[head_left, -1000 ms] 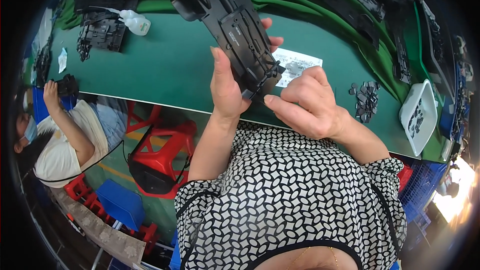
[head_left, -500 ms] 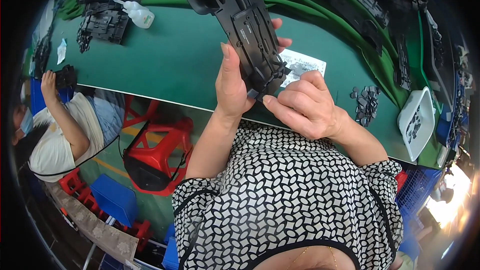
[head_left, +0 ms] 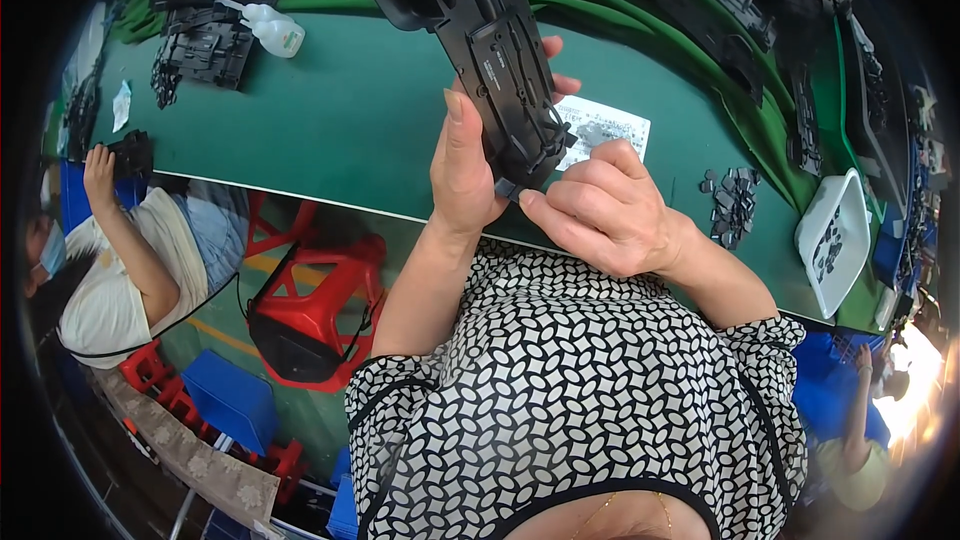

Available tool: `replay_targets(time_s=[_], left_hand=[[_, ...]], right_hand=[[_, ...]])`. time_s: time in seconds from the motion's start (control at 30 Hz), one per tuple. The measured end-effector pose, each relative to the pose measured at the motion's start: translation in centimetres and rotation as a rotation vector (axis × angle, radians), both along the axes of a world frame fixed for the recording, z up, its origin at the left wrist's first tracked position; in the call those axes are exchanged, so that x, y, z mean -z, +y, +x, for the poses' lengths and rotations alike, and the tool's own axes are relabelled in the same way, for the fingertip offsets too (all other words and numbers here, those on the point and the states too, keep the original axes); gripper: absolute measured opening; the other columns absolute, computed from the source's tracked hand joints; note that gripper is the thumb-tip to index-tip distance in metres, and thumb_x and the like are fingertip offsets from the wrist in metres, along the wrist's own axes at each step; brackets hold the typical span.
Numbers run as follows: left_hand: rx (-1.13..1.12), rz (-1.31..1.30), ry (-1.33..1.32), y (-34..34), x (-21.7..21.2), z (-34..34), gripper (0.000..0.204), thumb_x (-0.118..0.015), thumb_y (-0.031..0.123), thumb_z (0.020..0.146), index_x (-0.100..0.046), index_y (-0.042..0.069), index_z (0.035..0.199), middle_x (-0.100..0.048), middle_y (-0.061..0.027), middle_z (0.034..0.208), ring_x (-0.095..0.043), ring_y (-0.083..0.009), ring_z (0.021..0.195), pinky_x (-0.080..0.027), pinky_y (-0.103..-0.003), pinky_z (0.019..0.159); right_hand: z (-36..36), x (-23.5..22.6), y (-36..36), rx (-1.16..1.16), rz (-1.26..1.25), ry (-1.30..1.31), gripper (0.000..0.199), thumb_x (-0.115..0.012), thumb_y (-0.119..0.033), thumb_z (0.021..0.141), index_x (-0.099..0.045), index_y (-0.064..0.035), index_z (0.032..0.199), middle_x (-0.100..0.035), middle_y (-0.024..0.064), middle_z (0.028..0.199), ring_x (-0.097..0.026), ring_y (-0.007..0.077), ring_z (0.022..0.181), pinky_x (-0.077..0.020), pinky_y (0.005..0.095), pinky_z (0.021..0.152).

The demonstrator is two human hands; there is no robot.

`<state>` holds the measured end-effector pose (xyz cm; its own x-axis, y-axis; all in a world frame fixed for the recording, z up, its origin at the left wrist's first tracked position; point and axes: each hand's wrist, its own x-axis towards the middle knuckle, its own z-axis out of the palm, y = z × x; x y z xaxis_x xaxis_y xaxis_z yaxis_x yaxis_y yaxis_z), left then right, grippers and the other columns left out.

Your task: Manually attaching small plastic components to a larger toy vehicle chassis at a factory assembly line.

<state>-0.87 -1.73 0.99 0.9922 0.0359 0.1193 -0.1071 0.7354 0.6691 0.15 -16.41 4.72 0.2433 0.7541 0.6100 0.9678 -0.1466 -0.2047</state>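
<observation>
My left hand (head_left: 465, 165) grips a long black plastic chassis part (head_left: 487, 45) from its left side, holding it up over the green table (head_left: 350, 130). My right hand (head_left: 600, 210) pinches a small dark clip (head_left: 508, 189) against the near end of that part, thumb and forefinger closed on it. A white printed sheet (head_left: 605, 125) lies on the table just behind my right hand. A loose pile of small dark clips (head_left: 733, 205) sits to the right of it.
A white tray (head_left: 835, 240) of small dark pieces stands at the right. A stack of black parts (head_left: 205, 45) and a white bottle (head_left: 272, 30) lie at the far left. A seated person (head_left: 120, 260) works at left; red stool (head_left: 305, 310) below the table edge.
The chassis part has tilted more upright and moved up. My right hand has shifted from resting on its near end to pinching a small clip against it.
</observation>
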Motion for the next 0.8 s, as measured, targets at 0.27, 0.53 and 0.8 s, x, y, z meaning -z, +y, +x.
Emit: replay_targets(time_s=[0.27, 0.53, 0.8], left_hand=[[-0.032, 0.045, -0.008, -0.1, -0.2, -0.1, 0.076, -0.035, 0.063, 0.089, -0.034, 0.000, 0.132, -0.044, -0.0177, 0.129, -0.054, -0.0245, 0.105, -0.046, -0.034, 0.087], [-0.239, 0.127, 0.009, -0.6, -0.5, -0.4, 0.096, -0.037, 0.075, 0.079, -0.027, -0.001, 0.137, -0.039, -0.0190, 0.133, -0.053, -0.0295, 0.108, -0.042, -0.039, 0.092], [-0.237, 0.285, 0.045, -1.4, -1.1, -1.1, 0.102, -0.038, 0.079, 0.075, -0.024, 0.000, 0.138, -0.038, -0.0200, 0.133, -0.052, -0.0279, 0.107, -0.049, -0.036, 0.083]], right_hand=[[-0.2, 0.6, 0.1, 0.006, 0.006, 0.005, 0.022, -0.064, -0.009, 0.068, -0.063, -0.0028, 0.089, -0.051, 0.0006, 0.076, -0.050, 0.0140, 0.067, -0.0355, 0.0278, 0.060], [-2.9, -0.8, -1.2, 0.370, 0.164, 1.086, 0.014, -0.064, -0.007, 0.081, -0.063, -0.0028, 0.093, -0.057, 0.0035, 0.076, -0.051, 0.0115, 0.061, -0.0410, 0.0251, 0.055], [-3.2, -0.5, -0.7, 0.203, 0.180, 2.010, 0.021, -0.053, -0.019, 0.092, -0.063, -0.0014, 0.086, -0.054, -0.0032, 0.069, -0.047, 0.0037, 0.063, -0.0385, 0.0173, 0.058]])
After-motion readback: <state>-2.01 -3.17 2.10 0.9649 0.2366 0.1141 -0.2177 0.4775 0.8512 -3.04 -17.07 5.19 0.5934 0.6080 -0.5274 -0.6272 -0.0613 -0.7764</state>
